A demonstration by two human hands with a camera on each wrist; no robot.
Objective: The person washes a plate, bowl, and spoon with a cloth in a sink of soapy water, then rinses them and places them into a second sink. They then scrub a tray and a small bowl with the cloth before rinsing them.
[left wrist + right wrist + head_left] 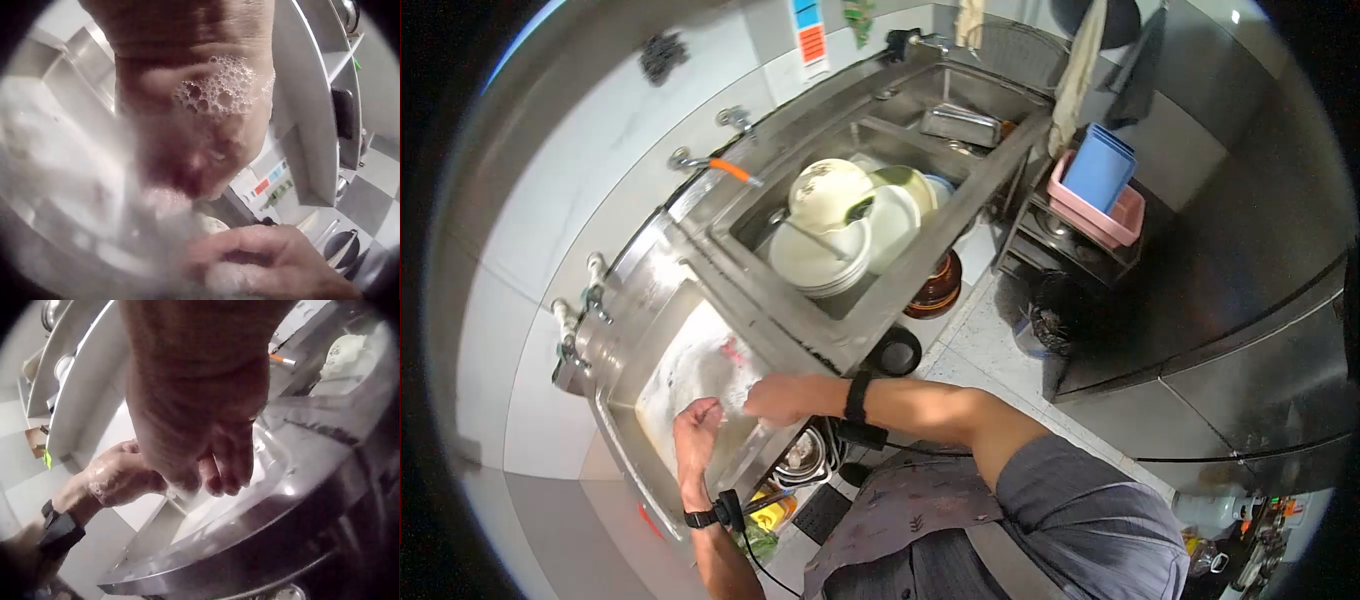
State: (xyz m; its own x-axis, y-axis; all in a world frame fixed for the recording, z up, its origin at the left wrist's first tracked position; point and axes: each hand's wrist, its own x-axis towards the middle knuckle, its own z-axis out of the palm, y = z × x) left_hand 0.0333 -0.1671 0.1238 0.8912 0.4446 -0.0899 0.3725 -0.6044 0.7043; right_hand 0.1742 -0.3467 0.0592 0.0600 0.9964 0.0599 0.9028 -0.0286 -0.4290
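Both hands hover close together over the foamy water point(690, 365) of the leftmost sink basin. My left hand point(698, 432) is at the basin's near left, its fingers bent; in the left wrist view suds cover part of that hand point(200, 119) and its fingertips are blurred. Just to the right, my right hand point(782, 398) has its fingers curled downward, as the right wrist view of that hand point(200, 444) shows. The fingertips of the two hands nearly meet. Whether anything thin is pinched between them cannot be made out. A reddish item point(732, 350) shows in the foam.
The middle basin holds stacked white plates point(820, 258), a bowl point(830, 195) and a ladle. A metal tray point(960, 126) lies in the far basin. Taps and an orange hose point(735, 171) line the wall. Blue point(1100, 168) and pink tubs point(1128, 215) stand on a rack at right.
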